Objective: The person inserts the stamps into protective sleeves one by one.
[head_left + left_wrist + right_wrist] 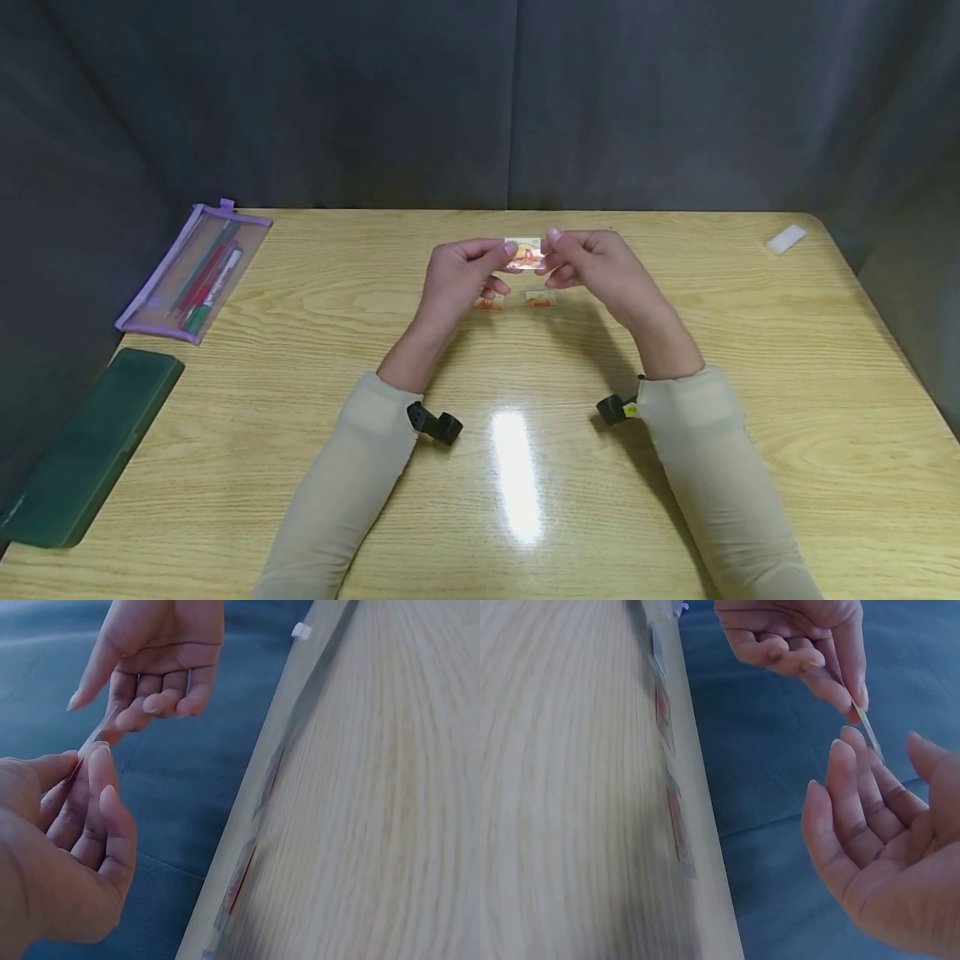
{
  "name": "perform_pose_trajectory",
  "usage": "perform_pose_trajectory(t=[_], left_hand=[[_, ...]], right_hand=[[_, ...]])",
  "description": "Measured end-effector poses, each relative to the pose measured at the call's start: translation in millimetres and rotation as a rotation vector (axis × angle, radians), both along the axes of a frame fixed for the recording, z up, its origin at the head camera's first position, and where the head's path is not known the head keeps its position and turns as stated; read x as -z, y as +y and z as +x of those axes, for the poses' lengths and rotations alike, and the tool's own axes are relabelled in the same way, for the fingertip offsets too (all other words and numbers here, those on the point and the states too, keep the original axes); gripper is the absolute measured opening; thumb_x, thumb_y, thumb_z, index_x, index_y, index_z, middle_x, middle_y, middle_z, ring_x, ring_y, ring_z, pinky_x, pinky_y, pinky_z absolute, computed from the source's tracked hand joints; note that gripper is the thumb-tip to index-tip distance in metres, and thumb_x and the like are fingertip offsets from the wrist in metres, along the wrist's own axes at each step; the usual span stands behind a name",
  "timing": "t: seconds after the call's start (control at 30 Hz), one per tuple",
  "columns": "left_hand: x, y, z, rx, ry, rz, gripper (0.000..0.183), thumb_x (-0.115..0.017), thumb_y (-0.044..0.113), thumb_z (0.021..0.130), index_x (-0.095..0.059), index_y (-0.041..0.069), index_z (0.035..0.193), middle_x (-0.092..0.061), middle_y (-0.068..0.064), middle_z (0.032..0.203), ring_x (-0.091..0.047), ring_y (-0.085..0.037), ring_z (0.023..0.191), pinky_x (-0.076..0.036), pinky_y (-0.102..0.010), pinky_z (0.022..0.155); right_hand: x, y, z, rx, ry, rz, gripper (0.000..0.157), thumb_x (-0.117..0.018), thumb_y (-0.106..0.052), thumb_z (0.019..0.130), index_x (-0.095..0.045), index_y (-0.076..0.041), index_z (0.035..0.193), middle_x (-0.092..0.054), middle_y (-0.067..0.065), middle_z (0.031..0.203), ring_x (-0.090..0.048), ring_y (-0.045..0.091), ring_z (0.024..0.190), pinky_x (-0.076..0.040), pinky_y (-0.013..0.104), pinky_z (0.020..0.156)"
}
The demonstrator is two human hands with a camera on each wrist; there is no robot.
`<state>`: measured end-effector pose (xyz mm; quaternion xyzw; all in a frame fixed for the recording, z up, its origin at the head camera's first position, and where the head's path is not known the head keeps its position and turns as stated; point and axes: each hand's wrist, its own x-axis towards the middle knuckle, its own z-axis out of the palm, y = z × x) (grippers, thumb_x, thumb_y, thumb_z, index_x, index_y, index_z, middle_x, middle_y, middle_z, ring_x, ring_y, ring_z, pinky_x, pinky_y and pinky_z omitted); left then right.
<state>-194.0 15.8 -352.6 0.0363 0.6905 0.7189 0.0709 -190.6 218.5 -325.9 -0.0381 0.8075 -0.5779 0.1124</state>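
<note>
My left hand (461, 279) pinches a small glossy picture card (525, 253) between thumb and fingers, up over the far part of the table. The card has a yellow and orange print. At its other end is my right hand (600, 271), its fingertips right at the card's edge; in the right wrist view its thumb (928, 755) stands apart from the card (870, 733). Below the hands, two similar cards lie on the table: one (489, 305) partly hidden by the left fingers, another (540, 298) to its right.
On the left of the wooden table (750, 500) lie a purple-edged mesh pouch (153, 287) with pens and markers and a dark green case (93, 446). A white block (786, 239) sits near the far right corner. A dark curtain (360, 108) hangs behind the table.
</note>
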Motion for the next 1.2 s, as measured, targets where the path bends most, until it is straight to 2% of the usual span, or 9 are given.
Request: perform_pose_trajectory(t=[0.13, 0.23, 0.4, 0.6, 0.67, 0.83, 0.93, 1.07, 1.2], left_hand=[[1.2, 2.9, -0.2, 0.017, -0.006, -0.009, 0.029, -0.075, 0.026, 0.094, -0.077, 0.004, 0.112, -0.078, -0.012, 0.097, -0.068, -0.009, 0.054, -0.052, -0.022, 0.053], [1.4, 4.7, -0.9, 0.03, -0.023, -0.025, 0.029, -0.075, 0.027, 0.093, -0.077, 0.006, 0.113, -0.078, -0.012, 0.098, -0.067, -0.008, 0.055, -0.049, -0.022, 0.051], [-0.4, 3.7, -2.7, 0.017, -0.035, -0.031, 0.029, -0.076, 0.026, 0.093, -0.076, 0.006, 0.114, -0.079, -0.012, 0.096, -0.068, -0.009, 0.056, -0.05, -0.023, 0.051], [-2.6, 1.3, -3.5, 0.013, -0.056, -0.016, 0.029, -0.075, 0.025, 0.094, -0.076, 0.004, 0.115, -0.079, -0.013, 0.098, -0.069, -0.009, 0.055, -0.048, -0.021, 0.049], [-2.6, 1.4, -2.9, -0.002, -0.07, -0.031, 0.029, -0.076, 0.025, 0.093, -0.076, 0.005, 0.114, -0.079, -0.013, 0.099, -0.069, -0.01, 0.055, -0.052, -0.023, 0.051], [1.7, 8.5, 0.3, -0.04, -0.097, -0.068, 0.025, -0.079, 0.026, 0.09, -0.079, 0.008, 0.108, -0.079, -0.01, 0.095, -0.073, -0.028, 0.062, -0.054, -0.025, 0.052], [5.7, 15.8, 2.0, -0.048, -0.104, -0.097, 0.022, -0.079, 0.025, 0.09, -0.08, 0.01, 0.106, -0.079, -0.009, 0.094, -0.074, -0.035, 0.069, -0.051, -0.023, 0.05], [9.6, 29.1, 1.8, -0.011, -0.129, -0.132, 0.02, -0.075, 0.022, 0.094, -0.079, 0.009, 0.109, -0.078, -0.008, 0.103, -0.075, -0.025, 0.065, -0.053, -0.024, 0.052], [9.3, 45.4, -1.7, 0.061, -0.147, -0.185, 0.02, -0.071, 0.019, 0.096, -0.079, 0.007, 0.109, -0.077, -0.008, 0.107, -0.073, -0.014, 0.059, -0.061, -0.032, 0.062]], right_hand=[[-0.3, -3.2, -1.1, 0.014, 0.002, 0.026, 0.034, -0.063, -0.03, 0.102, -0.071, -0.001, 0.116, -0.072, 0.0, 0.103, -0.071, 0.014, 0.079, -0.059, 0.026, 0.082], [0.1, -3.3, -1.6, 0.038, 0.008, 0.018, 0.028, -0.066, -0.025, 0.1, -0.072, -0.003, 0.115, -0.073, 0.0, 0.105, -0.072, 0.015, 0.081, -0.06, 0.028, 0.082], [-0.7, 0.4, -2.0, 0.082, 0.036, 0.004, 0.026, -0.066, -0.022, 0.1, -0.071, 0.0, 0.113, -0.071, -0.001, 0.102, -0.071, 0.014, 0.082, -0.06, 0.024, 0.079], [-3.1, 3.5, -3.9, 0.074, 0.037, 0.002, 0.026, -0.064, -0.019, 0.101, -0.07, 0.003, 0.114, -0.07, -0.004, 0.096, -0.069, 0.009, 0.078, -0.059, 0.023, 0.077], [-4.0, 5.0, -4.6, 0.069, 0.035, 0.019, 0.026, -0.063, -0.018, 0.101, -0.069, 0.003, 0.115, -0.07, -0.004, 0.095, -0.07, 0.01, 0.079, -0.06, 0.023, 0.077], [-7.2, 13.2, -2.2, 0.062, -0.001, 0.083, 0.025, -0.064, -0.02, 0.101, -0.069, 0.0, 0.114, -0.069, -0.001, 0.096, -0.071, 0.016, 0.084, -0.06, 0.028, 0.083], [-5.4, 20.6, -0.8, 0.047, -0.024, 0.124, 0.026, -0.064, -0.021, 0.101, -0.069, 0.0, 0.114, -0.068, 0.0, 0.098, -0.07, 0.019, 0.086, -0.059, 0.032, 0.086], [1.6, 37.3, -4.0, 0.025, -0.03, 0.207, 0.026, -0.063, -0.021, 0.101, -0.07, 0.0, 0.114, -0.069, 0.001, 0.096, -0.069, 0.02, 0.088, -0.059, 0.034, 0.087], [7.5, 57.6, -5.6, 0.019, -0.059, 0.275, 0.025, -0.062, -0.02, 0.101, -0.07, 0.0, 0.114, -0.07, 0.001, 0.092, -0.069, 0.023, 0.093, -0.059, 0.035, 0.088]])
